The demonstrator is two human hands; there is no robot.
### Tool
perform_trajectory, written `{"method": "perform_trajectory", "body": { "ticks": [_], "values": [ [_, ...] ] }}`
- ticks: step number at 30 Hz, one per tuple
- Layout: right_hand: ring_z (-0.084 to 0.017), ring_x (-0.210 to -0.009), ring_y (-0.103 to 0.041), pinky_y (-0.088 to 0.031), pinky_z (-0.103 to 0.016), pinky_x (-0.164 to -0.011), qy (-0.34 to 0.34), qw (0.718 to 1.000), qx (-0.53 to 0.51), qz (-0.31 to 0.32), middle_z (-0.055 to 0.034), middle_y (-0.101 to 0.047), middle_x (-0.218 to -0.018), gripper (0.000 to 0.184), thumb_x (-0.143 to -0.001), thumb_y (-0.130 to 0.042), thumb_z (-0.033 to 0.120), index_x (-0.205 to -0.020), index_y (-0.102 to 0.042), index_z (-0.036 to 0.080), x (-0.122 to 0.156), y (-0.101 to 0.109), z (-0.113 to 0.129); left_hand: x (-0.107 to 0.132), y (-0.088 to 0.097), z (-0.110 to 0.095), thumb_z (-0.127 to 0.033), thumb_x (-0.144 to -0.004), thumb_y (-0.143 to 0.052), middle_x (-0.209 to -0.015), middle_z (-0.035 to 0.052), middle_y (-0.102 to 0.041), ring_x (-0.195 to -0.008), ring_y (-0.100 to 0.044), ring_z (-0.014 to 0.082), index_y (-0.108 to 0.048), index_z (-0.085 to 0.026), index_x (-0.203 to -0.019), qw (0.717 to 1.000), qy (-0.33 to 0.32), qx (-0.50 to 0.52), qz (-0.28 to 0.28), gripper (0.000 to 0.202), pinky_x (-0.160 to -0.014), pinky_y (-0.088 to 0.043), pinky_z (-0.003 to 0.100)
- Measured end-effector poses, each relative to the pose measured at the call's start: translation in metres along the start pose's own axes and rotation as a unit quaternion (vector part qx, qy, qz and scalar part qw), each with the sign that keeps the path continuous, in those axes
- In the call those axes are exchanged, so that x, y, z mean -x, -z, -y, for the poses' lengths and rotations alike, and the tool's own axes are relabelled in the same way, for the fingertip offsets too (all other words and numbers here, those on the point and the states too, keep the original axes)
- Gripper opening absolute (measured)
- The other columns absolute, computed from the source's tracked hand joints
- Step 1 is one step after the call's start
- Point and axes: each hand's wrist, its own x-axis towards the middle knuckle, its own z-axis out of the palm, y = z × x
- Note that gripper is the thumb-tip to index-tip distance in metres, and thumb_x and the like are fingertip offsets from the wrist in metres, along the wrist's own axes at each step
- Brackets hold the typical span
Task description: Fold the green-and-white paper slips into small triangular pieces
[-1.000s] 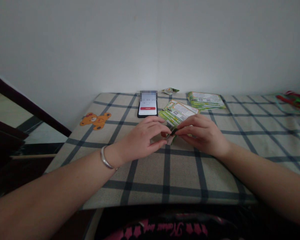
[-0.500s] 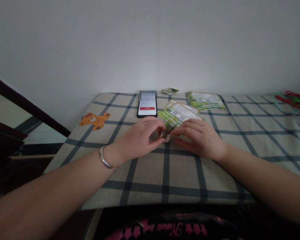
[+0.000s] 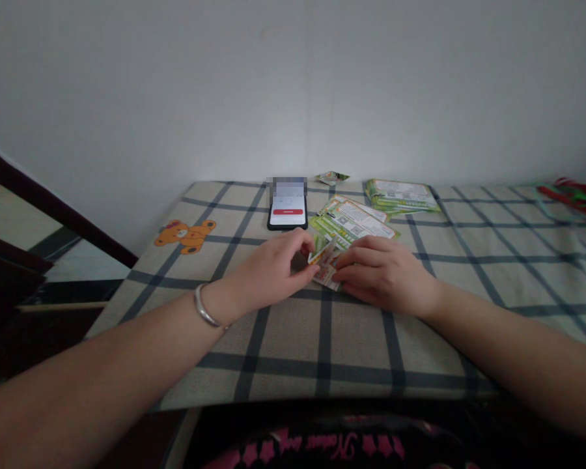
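Observation:
Between my two hands is a small folded piece of printed paper [image 3: 328,272], partly covered by fingers. My left hand [image 3: 283,264] pinches its left edge between thumb and forefinger; a silver bangle circles that wrist. My right hand [image 3: 388,270] grips the paper's right side, its fingers curled close together. Just beyond lie a few overlapping green-and-white leaflets [image 3: 359,225] with printed codes, fanned on the checked tablecloth [image 3: 283,339]. Their near part passes behind the paper and my right fingers.
A phone [image 3: 287,215] with a lit screen lies past my left hand. A folded paper piece [image 3: 332,177] sits by the wall, left of a leaflet stack [image 3: 403,195]. Red and green items [image 3: 579,198] lie far right. A bear picture [image 3: 184,236] is at the table's left.
The folded paper has opened out and turned, showing more of its printed face toward me. My right fingers have drawn closer together, and my left thumb has moved slightly left and up.

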Motion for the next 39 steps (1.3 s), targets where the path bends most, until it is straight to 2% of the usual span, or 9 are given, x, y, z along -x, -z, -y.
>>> {"method": "perform_trajectory", "body": {
  "ticks": [6,9,12,15,19,25,29,34,39],
  "values": [
    [-0.021,-0.102,-0.063,-0.048,-0.036,-0.085,0.008,0.997,-0.049,0.060,-0.0026,-0.072,-0.111,0.017,-0.093,-0.052,0.018,-0.102,-0.066,0.019,0.000,-0.002,0.000,-0.001,0.001,0.001,-0.028,-0.089,-0.056,-0.081,-0.0008,-0.056,-0.070,-0.054,0.0136,-0.049,-0.018,-0.090,0.999,0.042,0.003,-0.012,0.011,-0.063,-0.043,0.028],
    [-0.020,-0.106,-0.063,-0.050,-0.036,-0.089,0.014,0.995,-0.076,0.063,-0.0035,-0.072,-0.114,0.018,-0.091,-0.052,0.015,-0.104,-0.065,0.018,0.000,-0.001,0.000,-0.001,-0.001,0.004,-0.026,-0.090,-0.055,-0.084,0.0003,-0.058,-0.072,-0.055,0.0138,-0.050,-0.018,-0.094,0.999,0.044,-0.013,-0.025,0.011,-0.064,-0.046,0.029],
    [-0.019,-0.108,-0.063,-0.051,-0.036,-0.091,0.011,0.992,-0.103,0.068,-0.0054,-0.072,-0.114,0.021,-0.090,-0.051,0.013,-0.105,-0.065,0.017,-0.001,-0.001,0.001,-0.001,-0.002,0.006,-0.021,-0.089,-0.054,-0.102,0.0047,-0.061,-0.089,-0.060,0.0164,-0.051,-0.018,-0.106,0.999,-0.005,-0.023,-0.040,0.017,-0.079,-0.051,0.033],
    [-0.019,-0.108,-0.064,-0.052,-0.037,-0.091,0.002,0.990,-0.116,0.075,-0.0070,-0.072,-0.112,0.023,-0.090,-0.049,0.011,-0.106,-0.065,0.016,-0.002,0.000,0.001,0.000,-0.003,0.007,-0.016,-0.091,-0.051,-0.118,0.0085,-0.057,-0.112,-0.056,0.0192,-0.053,-0.019,-0.113,0.996,-0.068,-0.040,-0.028,0.023,-0.098,-0.049,0.039],
    [-0.019,-0.104,-0.065,-0.053,-0.036,-0.088,-0.025,0.986,-0.142,0.089,-0.0083,-0.071,-0.106,0.023,-0.090,-0.048,0.012,-0.107,-0.064,0.016,-0.002,0.003,0.002,0.001,-0.001,0.006,-0.013,-0.089,-0.051,-0.137,0.0120,-0.045,-0.128,-0.047,0.0243,-0.063,-0.017,-0.102,0.991,-0.109,-0.075,-0.009,0.018,-0.108,-0.044,0.047],
    [-0.018,-0.090,-0.065,-0.051,-0.033,-0.080,-0.064,0.978,-0.169,0.102,-0.0068,-0.070,-0.095,0.022,-0.081,-0.054,0.009,-0.099,-0.063,0.016,0.002,0.008,-0.001,0.002,0.003,0.000,-0.016,-0.085,-0.059,-0.143,0.0130,-0.042,-0.133,-0.042,0.0293,-0.068,-0.018,-0.097,0.976,-0.175,-0.127,0.037,0.014,-0.110,-0.040,0.052],
    [-0.018,-0.086,-0.064,-0.049,-0.031,-0.077,-0.083,0.973,-0.186,0.105,-0.0053,-0.068,-0.090,0.023,-0.077,-0.055,0.008,-0.097,-0.063,0.017,0.003,0.010,-0.002,0.002,0.004,-0.002,-0.017,-0.086,-0.060,-0.143,0.0085,-0.045,-0.133,-0.041,0.0288,-0.071,-0.022,-0.094,0.963,-0.215,-0.156,0.047,0.014,-0.111,-0.039,0.052],
    [-0.017,-0.083,-0.062,-0.047,-0.030,-0.075,-0.094,0.973,-0.190,0.094,-0.0045,-0.067,-0.088,0.020,-0.079,-0.055,0.008,-0.095,-0.062,0.017,0.001,0.009,-0.002,0.001,0.005,-0.003,-0.018,-0.088,-0.059,-0.137,0.0075,-0.052,-0.133,-0.041,0.0266,-0.072,-0.022,-0.097,0.954,-0.238,-0.179,0.043,0.016,-0.111,-0.040,0.049],
    [-0.017,-0.079,-0.061,-0.045,-0.030,-0.071,-0.101,0.978,-0.167,0.078,-0.0054,-0.066,-0.084,0.012,-0.085,-0.053,0.014,-0.092,-0.063,0.016,0.001,0.008,-0.002,0.001,0.006,-0.001,-0.019,-0.086,-0.063,-0.138,0.0079,-0.052,-0.134,-0.041,0.0283,-0.072,-0.024,-0.099,0.953,-0.244,-0.168,0.060,0.016,-0.111,-0.040,0.049]
  ]
}}
